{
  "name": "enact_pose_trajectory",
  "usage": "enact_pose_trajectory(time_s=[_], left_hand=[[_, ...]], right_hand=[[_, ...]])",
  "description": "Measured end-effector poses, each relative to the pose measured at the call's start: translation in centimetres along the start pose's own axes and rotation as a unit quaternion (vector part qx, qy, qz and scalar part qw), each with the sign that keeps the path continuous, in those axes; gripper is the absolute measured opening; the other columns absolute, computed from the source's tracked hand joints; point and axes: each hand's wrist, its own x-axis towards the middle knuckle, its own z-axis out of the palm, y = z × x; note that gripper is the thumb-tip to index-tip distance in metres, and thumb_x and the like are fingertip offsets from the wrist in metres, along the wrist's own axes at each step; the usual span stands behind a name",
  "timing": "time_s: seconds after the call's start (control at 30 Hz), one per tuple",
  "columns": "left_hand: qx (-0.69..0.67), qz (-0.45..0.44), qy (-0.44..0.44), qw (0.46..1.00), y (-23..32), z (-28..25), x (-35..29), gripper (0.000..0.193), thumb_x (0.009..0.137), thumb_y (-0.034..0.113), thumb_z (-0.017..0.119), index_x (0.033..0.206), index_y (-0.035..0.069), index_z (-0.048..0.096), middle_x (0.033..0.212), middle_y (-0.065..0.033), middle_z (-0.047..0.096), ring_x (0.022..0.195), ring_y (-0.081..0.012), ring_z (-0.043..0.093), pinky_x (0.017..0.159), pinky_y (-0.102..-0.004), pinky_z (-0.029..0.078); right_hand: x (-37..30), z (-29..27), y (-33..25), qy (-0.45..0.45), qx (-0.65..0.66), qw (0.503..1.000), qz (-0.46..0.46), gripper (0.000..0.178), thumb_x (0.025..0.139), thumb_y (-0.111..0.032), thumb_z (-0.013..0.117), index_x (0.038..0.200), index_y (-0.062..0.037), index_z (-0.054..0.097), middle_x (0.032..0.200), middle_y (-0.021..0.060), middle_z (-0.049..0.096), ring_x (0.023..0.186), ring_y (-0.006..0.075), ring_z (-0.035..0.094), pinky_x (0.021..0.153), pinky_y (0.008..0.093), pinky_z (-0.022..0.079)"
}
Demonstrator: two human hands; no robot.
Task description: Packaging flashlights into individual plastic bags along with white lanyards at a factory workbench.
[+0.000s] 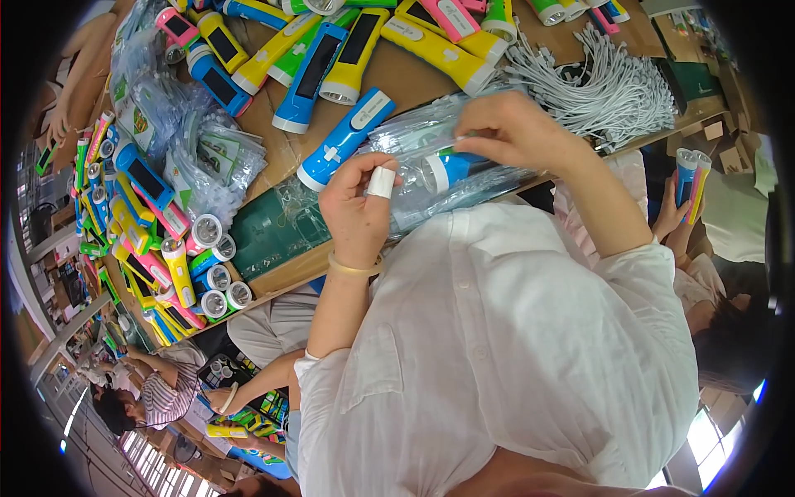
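Observation:
My left hand [356, 207] is raised over the near table edge, its fingers curled together. White tape [381, 182] wraps one finger; anything in its grip is hidden. My right hand [517, 132] hovers above a blue flashlight with a white head [447, 170], fingertips pinched; I cannot make out what is between them. That flashlight lies across a stack of clear plastic bags [406, 132], and I cannot tell whether it is inside one. Beside my left hand, another blue flashlight [348, 141] lies on the cardboard, tilted toward the back right.
Yellow, blue, green and pink flashlights [356, 54] cover the back of the table. More are heaped at the left [166, 273], beside crumpled clear bags [207, 157]. White cables [600, 91] lie bundled at the right. Co-workers' hands show at left [58, 124] and right [671, 211].

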Motion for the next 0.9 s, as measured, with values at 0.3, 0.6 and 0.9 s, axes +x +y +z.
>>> enact_pose_trajectory(time_s=[0.3,0.6,0.9], left_hand=[[-0.058,-0.076,-0.003,0.995,-1.5,-1.9,1.4,0.009,0.096,0.0,0.066,0.106,-0.001,0.067,0.102,-0.0059,0.07,0.091,-0.0113,0.067,0.081,-0.0234,0.052],[0.028,-0.096,-0.114,0.988,-0.6,-1.4,3.3,0.061,0.109,0.047,0.031,0.131,-0.003,0.057,0.122,-0.0147,0.069,0.099,-0.0206,0.069,0.084,-0.03,0.052],[-0.168,0.109,-0.042,0.979,7.5,3.9,4.6,0.074,0.095,0.017,0.072,0.154,-0.003,0.032,0.143,-0.0188,0.051,0.124,-0.0223,0.057,0.107,-0.0349,0.044]], right_hand=[[-3.9,-2.9,2.7,-0.035,0.046,0.995,0.078,0.02,0.089,-0.017,0.073,0.097,0.0003,0.069,0.088,0.0078,0.066,0.074,0.019,0.059,0.063,0.0321,0.045],[-5.3,-3.4,1.5,0.091,0.37,0.921,0.077,0.009,0.099,-0.011,0.066,0.097,-0.0021,0.066,0.095,-0.0006,0.064,0.084,0.0055,0.056,0.072,0.0231,0.045],[-0.6,-0.3,-5.0,0.298,0.398,0.859,-0.122,0.008,0.098,0.002,0.065,0.102,0.0003,0.059,0.114,0.0063,0.055,0.094,0.0105,0.064,0.078,0.0256,0.054]])
